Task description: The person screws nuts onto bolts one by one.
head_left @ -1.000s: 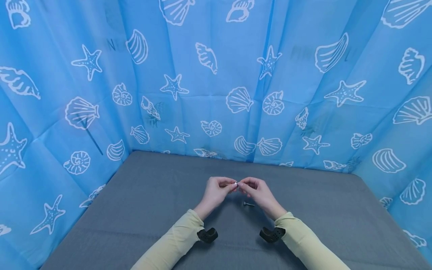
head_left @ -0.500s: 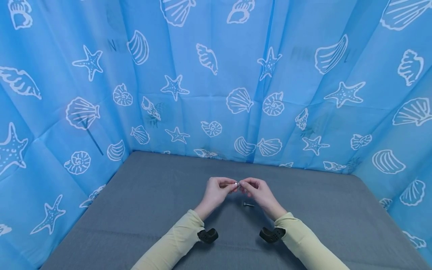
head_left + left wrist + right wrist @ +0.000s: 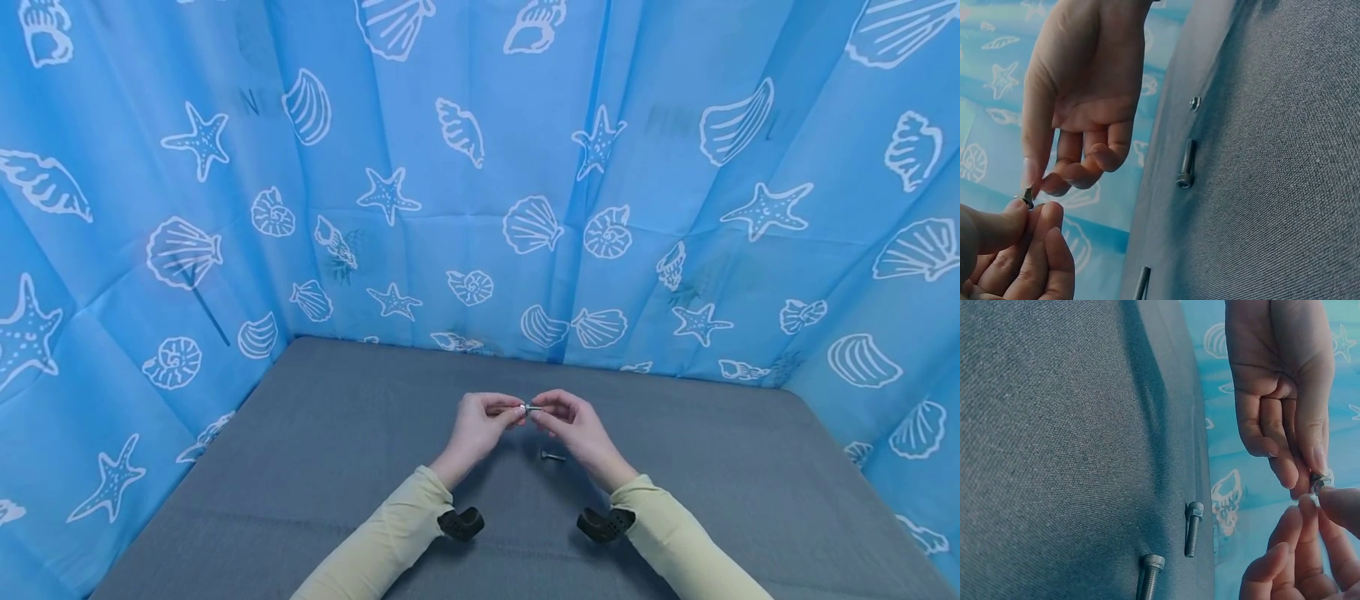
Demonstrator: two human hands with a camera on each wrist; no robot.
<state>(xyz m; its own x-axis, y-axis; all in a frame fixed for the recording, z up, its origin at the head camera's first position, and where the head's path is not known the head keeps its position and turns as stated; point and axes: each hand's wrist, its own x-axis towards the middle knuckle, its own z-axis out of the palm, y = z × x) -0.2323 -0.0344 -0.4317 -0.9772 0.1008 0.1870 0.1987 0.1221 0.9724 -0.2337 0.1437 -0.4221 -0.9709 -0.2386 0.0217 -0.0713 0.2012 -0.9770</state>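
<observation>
Before the body in the head view, my left hand [image 3: 482, 421] and right hand [image 3: 573, 429] meet at the fingertips. Between them is a small metal bolt [image 3: 534, 407] with a nut-like collar, lying roughly level. My left thumb and index finger pinch it at the collar end. The right thumb and index finger pinch its other end and partly cover it. In the left wrist view, the held bolt [image 3: 1027, 197] shows only as a short piece. Below the hands a loose bolt [image 3: 552, 456] lies on the grey cloth.
Grey cloth [image 3: 360, 467] covers the table. Lying on it in the left wrist view are a bolt [image 3: 1186, 164], a small nut-like piece [image 3: 1195, 103] and another bolt [image 3: 1142, 284]. Blue shell-print curtains [image 3: 465, 250] enclose the back and sides.
More of the metal piece shows between the fingertips. My right index finger has lifted slightly and the right fingers have shifted along the piece; the left hand is almost still.
</observation>
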